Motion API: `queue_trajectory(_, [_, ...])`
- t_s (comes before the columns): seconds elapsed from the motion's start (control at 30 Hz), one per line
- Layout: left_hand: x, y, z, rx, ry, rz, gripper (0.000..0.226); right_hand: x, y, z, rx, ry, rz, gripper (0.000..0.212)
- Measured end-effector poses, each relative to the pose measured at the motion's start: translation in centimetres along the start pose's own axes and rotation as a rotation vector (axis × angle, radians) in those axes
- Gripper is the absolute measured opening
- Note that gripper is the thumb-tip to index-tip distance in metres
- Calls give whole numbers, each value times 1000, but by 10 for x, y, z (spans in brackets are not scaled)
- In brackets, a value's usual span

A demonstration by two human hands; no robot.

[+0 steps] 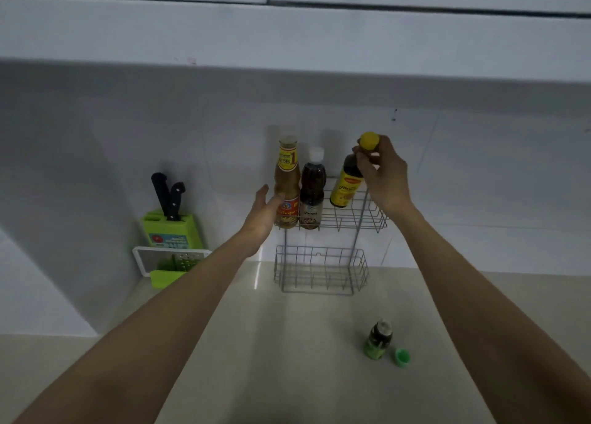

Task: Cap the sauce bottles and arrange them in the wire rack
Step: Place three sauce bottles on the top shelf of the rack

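Note:
A two-tier wire rack [371,219] stands against the wall. In its upper tier stand a tan sauce bottle [287,180] with a clear cap and a dark bottle [311,193] with a white cap. My right hand [383,174] grips the neck of a dark bottle with a yellow label and yellow cap [347,184], held over the upper tier's right part. My left hand [265,212] is open, its fingers by the tan bottle's lower left side. A small green-labelled bottle [379,340] stands uncapped on the counter, its green cap [402,357] beside it.
A green knife block [172,228] with two black-handled knives stands at the left by the wall. A white and green grater tray [169,263] lies in front of it. The rack's lower tier [319,273] holds nothing. Wall cabinets hang overhead.

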State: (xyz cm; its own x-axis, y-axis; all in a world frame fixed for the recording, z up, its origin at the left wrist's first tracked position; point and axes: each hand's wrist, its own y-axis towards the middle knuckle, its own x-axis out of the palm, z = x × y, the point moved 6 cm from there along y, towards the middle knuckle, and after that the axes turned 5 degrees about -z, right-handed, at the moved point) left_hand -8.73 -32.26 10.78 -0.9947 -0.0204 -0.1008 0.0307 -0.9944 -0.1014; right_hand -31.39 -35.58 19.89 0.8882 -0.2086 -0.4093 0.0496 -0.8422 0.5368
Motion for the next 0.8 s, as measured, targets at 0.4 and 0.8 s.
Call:
queue_trajectory(0.4, [15, 2, -1, 2, -81, -6, 53, 46, 13, 42, 106, -132, -256, 30])
queue_trajectory(0.8, [11, 7, -9, 1, -38, -45, 54, 64, -12, 76, 184, 86, -393, 61])
